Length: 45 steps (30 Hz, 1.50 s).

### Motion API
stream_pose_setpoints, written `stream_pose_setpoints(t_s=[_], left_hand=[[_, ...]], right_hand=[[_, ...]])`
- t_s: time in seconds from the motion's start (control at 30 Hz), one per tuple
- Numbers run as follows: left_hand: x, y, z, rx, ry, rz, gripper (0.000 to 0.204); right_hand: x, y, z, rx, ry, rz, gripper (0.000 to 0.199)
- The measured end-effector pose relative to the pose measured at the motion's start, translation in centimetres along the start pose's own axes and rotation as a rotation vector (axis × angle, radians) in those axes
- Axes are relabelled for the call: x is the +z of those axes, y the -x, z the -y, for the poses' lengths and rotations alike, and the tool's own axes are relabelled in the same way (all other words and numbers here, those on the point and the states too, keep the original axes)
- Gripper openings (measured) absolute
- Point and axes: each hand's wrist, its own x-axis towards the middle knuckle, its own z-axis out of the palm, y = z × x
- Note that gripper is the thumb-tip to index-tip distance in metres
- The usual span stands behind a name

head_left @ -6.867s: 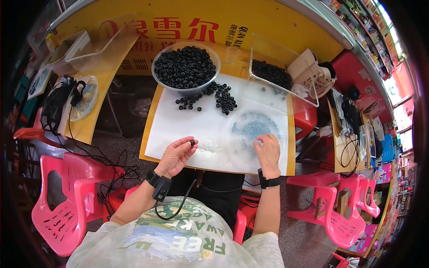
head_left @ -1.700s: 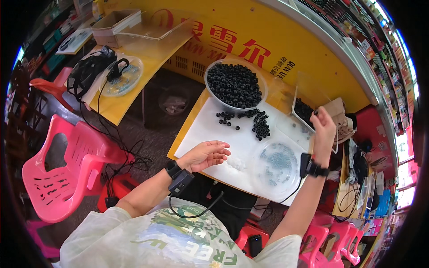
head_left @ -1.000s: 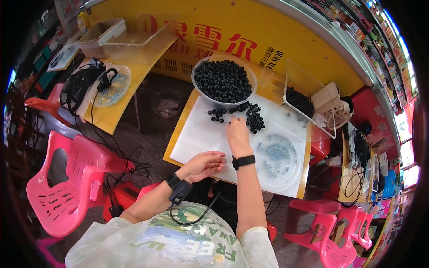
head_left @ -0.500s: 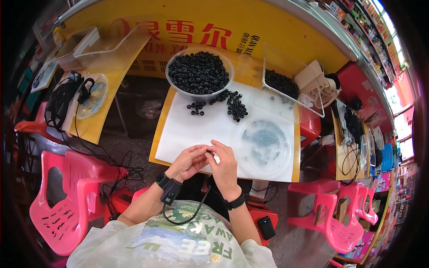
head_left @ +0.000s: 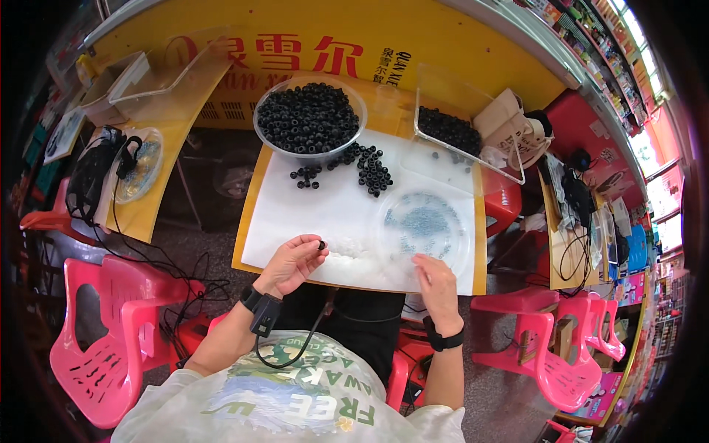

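Observation:
My left hand [head_left: 290, 264] is over the front of the white sheet, its thumb and fingers pinching a small black bead [head_left: 322, 245]. At the near edge of a round clear plate [head_left: 465, 255] is my right hand [head_left: 437, 288], its fingers drawn together; what lies between the tips, if anything, is too small to make out. Tiny pale blue pieces [head_left: 425, 221] are spread over the plate. A round clear bowl [head_left: 362, 118] heaped with black holed beads [head_left: 306, 114] stands at the back, and a loose pile of beads [head_left: 374, 177] has spilled in front of it.
A clear rectangular bin [head_left: 517, 177] with more black pieces stands at the back right, beside a cloth bag [head_left: 517, 125]. Pink chairs [head_left: 111, 347] flank me on both sides. A side table [head_left: 170, 148] at the left carries cables and bins.
My hands were together over the table's front edge and have parted. The left keeps the black bead; the right has moved right to the plate. The whole view has shifted slightly.

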Motion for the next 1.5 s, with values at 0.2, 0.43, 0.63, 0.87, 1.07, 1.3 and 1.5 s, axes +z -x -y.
stream_pose_setpoints(t_s=[0.2, 0.43, 0.63, 0.87, 1.07, 1.3, 1.5], left_hand=[[-0.2, 0.0, 0.0, 0.001, -0.031, 0.007, 0.014], [-0.3, 0.0, 0.0, 0.004, -0.036, 0.041, 0.016], [-0.3, -0.1, 0.0, -0.019, -0.027, 0.054, 0.016], [2.2, -0.3, -0.3, -0.078, 0.030, 0.143, 0.018], [4.2, 0.5, -1.3, -0.084, 0.030, 0.251, 0.019], [2.9, 1.0, -1.5, -0.005, 0.026, 0.238, 0.019], [1.6, 0.5, -0.9, 0.020, 0.079, 0.185, 0.018]], right_hand=[[-0.7, -1.3, -2.5, 0.228, -0.003, -0.045, 0.012], [0.7, -2.9, -3.6, 0.085, 0.171, 0.035, 0.016], [0.0, -3.4, -1.7, 0.217, 0.057, 0.032, 0.015], [0.3, -3.9, 5.1, 0.535, -0.895, -0.061, 0.015], [2.9, -5.1, 12.3, 0.380, -0.870, -0.022, 0.014], [5.3, -5.8, 14.9, 0.075, -0.447, -0.075, 0.016], [6.5, -5.6, 15.1, -0.074, -0.307, -0.077, 0.019]])
